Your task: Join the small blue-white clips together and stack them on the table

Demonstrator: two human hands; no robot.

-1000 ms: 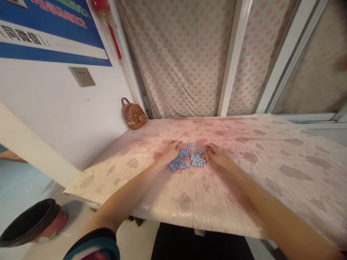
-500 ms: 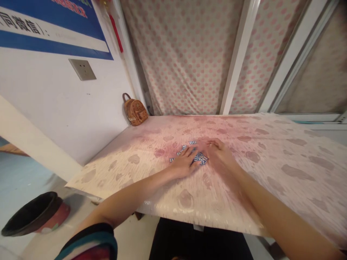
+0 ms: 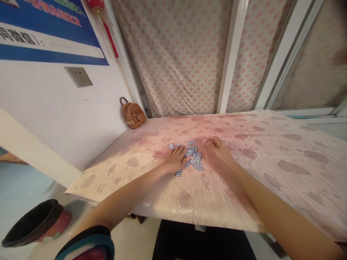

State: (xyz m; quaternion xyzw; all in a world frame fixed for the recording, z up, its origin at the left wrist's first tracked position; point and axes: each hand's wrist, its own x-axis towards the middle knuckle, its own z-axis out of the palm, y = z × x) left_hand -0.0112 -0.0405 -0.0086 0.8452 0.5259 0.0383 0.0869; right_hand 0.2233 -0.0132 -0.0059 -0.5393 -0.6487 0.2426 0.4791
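Small blue-and-white striped card-like pieces (image 3: 195, 164) lie scattered in a loose heap at the middle of the table, some overlapping. My left hand (image 3: 175, 159) rests flat over the heap's left side, palm down with fingers spread, hiding some pieces. To the right of the heap, my right hand (image 3: 219, 147) is just over the cloth with its fingers curled together. A small pale spot shows at those fingertips; whether it is a piece, I cannot tell.
A patterned pink cloth (image 3: 244, 173) covers the table. A small brown backpack-shaped bag (image 3: 134, 115) stands in the far left corner against the wall. On the floor at lower left is a dark-lined pot-like container (image 3: 35, 224). A dotted curtain (image 3: 176, 54) hangs behind.
My left hand has slid left across the pieces, spreading them and uncovering more. My right hand stays curled on the right. The camera view has shifted slightly.
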